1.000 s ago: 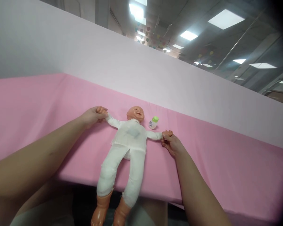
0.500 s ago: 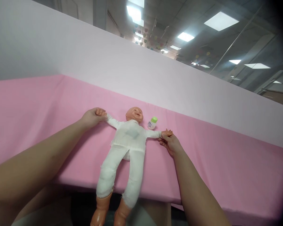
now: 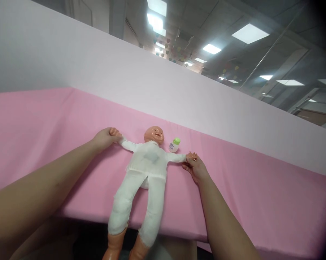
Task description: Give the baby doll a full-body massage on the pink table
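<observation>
A baby doll (image 3: pixel 151 160) with a white cloth body and orange-brown plastic head, hands and feet lies on its back, arms stretched out sideways. My left hand (image 3: pixel 105 139) is closed around the doll's hand on the left side. On the other side, my right hand (image 3: pixel 197 169) grips the doll's other hand at the wrist, thumb on top and fingers partly beneath. Beside the doll's head lies a small clear bottle (image 3: pixel 174 144) with a green cap, tilted and touched by neither hand. The doll's feet hang past the front edge.
Pink cloth (image 3: pixel 249 187) covers the table under the doll. A white partition (image 3: pixel 119 76) rises along the back. Beyond it are ceiling lights (image 3: pixel 250 33). The table's front edge crosses beneath the doll's legs.
The view has tilted slightly, so doll and bottle sit a little lower in the picture. Both hands keep hold of the doll's hands, its arms still spread.
</observation>
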A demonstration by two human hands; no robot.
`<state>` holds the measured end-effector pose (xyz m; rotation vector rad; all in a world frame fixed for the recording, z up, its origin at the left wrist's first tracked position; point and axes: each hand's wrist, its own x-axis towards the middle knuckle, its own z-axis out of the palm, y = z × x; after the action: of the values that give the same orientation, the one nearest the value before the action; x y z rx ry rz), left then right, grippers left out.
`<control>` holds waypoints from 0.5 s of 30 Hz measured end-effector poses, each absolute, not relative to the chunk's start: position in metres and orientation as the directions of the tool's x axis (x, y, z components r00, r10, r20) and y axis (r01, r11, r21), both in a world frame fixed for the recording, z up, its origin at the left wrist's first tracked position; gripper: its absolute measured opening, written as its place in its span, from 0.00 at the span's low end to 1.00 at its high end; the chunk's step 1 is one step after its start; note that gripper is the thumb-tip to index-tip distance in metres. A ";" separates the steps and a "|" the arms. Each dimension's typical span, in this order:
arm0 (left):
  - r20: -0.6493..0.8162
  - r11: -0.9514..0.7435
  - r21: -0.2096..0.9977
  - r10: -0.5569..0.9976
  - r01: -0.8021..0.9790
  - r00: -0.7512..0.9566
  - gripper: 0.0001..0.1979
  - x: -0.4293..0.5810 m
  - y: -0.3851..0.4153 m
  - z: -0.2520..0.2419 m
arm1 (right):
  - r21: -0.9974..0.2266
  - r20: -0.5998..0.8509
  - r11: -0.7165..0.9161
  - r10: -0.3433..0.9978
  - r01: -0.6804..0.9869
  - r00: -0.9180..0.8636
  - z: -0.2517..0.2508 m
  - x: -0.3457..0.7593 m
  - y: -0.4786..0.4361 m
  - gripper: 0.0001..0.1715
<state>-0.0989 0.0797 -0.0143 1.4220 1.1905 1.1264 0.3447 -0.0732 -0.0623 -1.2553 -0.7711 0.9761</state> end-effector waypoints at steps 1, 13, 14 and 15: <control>0.090 -0.105 0.979 0.992 0.176 0.093 0.26 -0.100 0.082 -0.016 | -0.984 -0.046 0.034 0.900 -0.176 0.433 -0.061 0.344 -0.073 0.39; 0.071 -0.121 0.957 0.979 0.265 0.191 0.27 -0.107 0.096 -0.027 | -0.997 0.062 0.042 0.933 0.063 0.355 -0.059 0.338 -0.074 0.33; 0.061 -0.116 0.954 0.978 0.276 0.199 0.26 -0.108 0.098 -0.028 | -0.995 0.072 0.045 0.931 0.084 0.358 -0.060 0.338 -0.074 0.34; 0.061 -0.118 0.951 0.977 0.287 0.203 0.27 -0.108 0.099 -0.029 | -0.993 0.080 0.043 0.928 0.107 0.365 -0.060 0.338 -0.073 0.34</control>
<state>-0.1084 0.0992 -0.0286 1.5823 1.2308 0.9702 0.3383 -0.0734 -0.0599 -1.3882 -1.0224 0.8345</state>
